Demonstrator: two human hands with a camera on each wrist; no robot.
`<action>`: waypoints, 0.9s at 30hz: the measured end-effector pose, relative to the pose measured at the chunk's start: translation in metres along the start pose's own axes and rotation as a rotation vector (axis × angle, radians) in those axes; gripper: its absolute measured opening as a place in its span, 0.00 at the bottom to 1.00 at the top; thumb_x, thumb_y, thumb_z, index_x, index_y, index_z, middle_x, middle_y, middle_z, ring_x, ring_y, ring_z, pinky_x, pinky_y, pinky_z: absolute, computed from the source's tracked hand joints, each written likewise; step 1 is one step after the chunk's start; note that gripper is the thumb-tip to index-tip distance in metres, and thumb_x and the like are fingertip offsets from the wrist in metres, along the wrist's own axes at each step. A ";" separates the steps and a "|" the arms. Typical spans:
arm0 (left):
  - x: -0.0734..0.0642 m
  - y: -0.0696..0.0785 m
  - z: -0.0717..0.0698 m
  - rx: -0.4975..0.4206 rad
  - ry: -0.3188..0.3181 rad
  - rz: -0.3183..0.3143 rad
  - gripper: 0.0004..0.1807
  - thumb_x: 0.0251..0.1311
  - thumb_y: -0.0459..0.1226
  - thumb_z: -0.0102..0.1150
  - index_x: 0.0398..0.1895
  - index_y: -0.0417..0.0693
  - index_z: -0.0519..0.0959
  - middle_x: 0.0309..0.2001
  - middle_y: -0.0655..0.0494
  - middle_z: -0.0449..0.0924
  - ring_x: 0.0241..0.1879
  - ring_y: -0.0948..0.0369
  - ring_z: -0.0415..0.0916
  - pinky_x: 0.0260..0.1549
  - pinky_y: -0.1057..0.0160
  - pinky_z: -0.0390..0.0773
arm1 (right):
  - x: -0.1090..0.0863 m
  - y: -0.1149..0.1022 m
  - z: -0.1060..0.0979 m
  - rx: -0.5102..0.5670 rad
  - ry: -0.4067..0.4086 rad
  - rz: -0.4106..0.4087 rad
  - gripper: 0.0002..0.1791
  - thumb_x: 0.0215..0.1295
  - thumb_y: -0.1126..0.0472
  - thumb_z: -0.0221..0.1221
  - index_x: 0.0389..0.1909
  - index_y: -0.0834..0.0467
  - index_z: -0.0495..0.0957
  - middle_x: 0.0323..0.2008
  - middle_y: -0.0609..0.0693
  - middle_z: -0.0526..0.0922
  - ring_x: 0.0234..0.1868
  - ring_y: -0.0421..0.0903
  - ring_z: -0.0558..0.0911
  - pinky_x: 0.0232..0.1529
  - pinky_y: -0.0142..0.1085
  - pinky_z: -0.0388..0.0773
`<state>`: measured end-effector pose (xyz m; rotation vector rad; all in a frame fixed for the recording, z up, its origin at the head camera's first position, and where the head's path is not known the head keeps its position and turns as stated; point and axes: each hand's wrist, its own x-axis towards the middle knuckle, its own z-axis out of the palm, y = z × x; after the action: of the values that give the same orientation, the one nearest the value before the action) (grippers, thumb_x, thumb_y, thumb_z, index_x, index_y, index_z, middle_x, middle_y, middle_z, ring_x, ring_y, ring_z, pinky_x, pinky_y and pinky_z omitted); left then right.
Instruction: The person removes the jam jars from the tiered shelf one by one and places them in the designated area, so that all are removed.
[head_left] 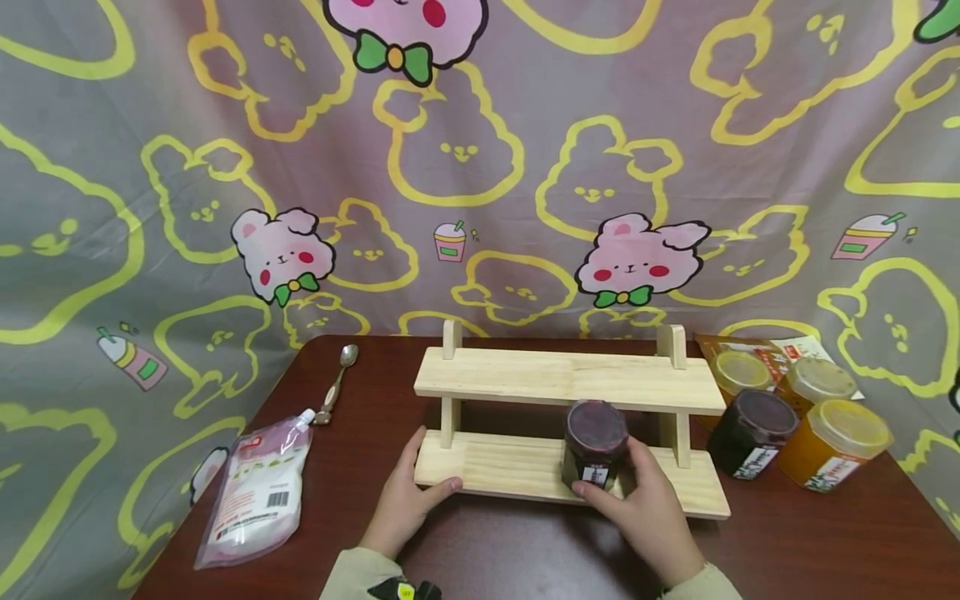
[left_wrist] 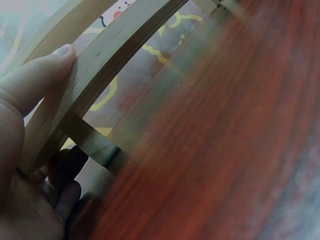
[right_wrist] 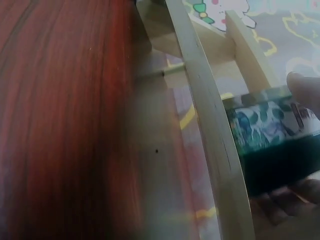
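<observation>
A two-tier wooden shelf rack (head_left: 495,375) stands in the middle of the table. My left hand (head_left: 405,500) grips the left end of its lower board, thumb on the front edge; the left wrist view shows the thumb (left_wrist: 47,75) along the wood and the other fingers curled beyond it. A dark jar (head_left: 595,446) with a dark purple lid and a white label is upright over the lower board, right of centre. My right hand (head_left: 648,508) holds it from the right, thumb in front. In the right wrist view, the jar's leafy label (right_wrist: 265,127) shows behind the board's edge.
Right of the rack stand another dark jar (head_left: 752,437), an orange jar (head_left: 834,446) and two more yellow-lidded jars, with flat packets (head_left: 806,346) behind. On the left lie a spouted pouch (head_left: 258,492) and a metal spoon (head_left: 337,383). A printed curtain (head_left: 480,225) hangs behind the table.
</observation>
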<state>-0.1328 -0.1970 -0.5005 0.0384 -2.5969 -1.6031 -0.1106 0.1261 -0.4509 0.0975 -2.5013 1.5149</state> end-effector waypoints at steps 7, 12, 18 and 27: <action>0.000 0.000 -0.001 -0.001 0.002 0.002 0.59 0.47 0.47 0.80 0.78 0.42 0.55 0.73 0.38 0.62 0.71 0.42 0.60 0.68 0.39 0.59 | 0.004 -0.005 0.008 -0.026 0.029 0.005 0.43 0.43 0.53 0.81 0.59 0.63 0.71 0.54 0.60 0.81 0.58 0.57 0.78 0.59 0.54 0.71; 0.000 -0.001 0.000 0.003 0.001 0.006 0.59 0.47 0.47 0.80 0.78 0.42 0.55 0.73 0.38 0.62 0.71 0.42 0.60 0.68 0.39 0.59 | 0.003 -0.007 0.008 -0.068 0.043 0.021 0.42 0.44 0.53 0.80 0.57 0.64 0.70 0.53 0.62 0.82 0.56 0.60 0.79 0.58 0.56 0.73; 0.000 0.000 0.001 -0.004 0.001 0.013 0.59 0.47 0.47 0.80 0.78 0.42 0.55 0.73 0.38 0.61 0.72 0.43 0.60 0.69 0.39 0.59 | 0.002 -0.005 0.006 -0.086 0.062 0.015 0.40 0.43 0.54 0.81 0.56 0.63 0.72 0.51 0.61 0.83 0.54 0.59 0.81 0.56 0.55 0.75; 0.000 0.000 0.000 -0.007 -0.004 0.004 0.59 0.47 0.47 0.80 0.78 0.42 0.54 0.74 0.37 0.61 0.72 0.42 0.60 0.68 0.39 0.59 | -0.001 -0.001 0.000 -0.101 0.072 0.006 0.41 0.44 0.53 0.81 0.57 0.64 0.72 0.52 0.62 0.82 0.55 0.60 0.81 0.56 0.57 0.75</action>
<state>-0.1328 -0.1972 -0.5005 0.0303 -2.5923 -1.6127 -0.1096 0.1258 -0.4497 0.0191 -2.5179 1.3660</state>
